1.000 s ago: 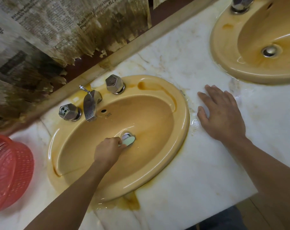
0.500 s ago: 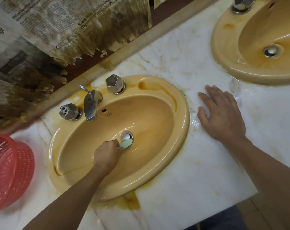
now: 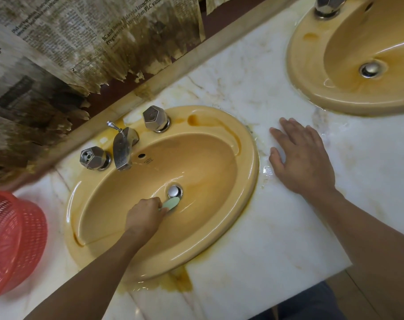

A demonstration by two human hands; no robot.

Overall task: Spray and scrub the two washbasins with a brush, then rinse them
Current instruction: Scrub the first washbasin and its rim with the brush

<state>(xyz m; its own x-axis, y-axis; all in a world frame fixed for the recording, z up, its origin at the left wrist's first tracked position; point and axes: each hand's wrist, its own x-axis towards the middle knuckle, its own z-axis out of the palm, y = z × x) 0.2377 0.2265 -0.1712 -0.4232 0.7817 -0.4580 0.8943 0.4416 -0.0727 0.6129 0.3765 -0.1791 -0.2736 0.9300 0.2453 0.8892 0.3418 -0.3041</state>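
While left hand (image 3: 145, 214) grips brush (image 3: 171, 203) (beside drain (image 3: 174, 191)), right hand (image 3: 303, 158) flat, open.

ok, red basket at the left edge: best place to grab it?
Probably its rim. The red basket lies tipped on its side on the counter, mouth facing left, so come from the left and hook fingers over the rim; the mesh wall bulges.
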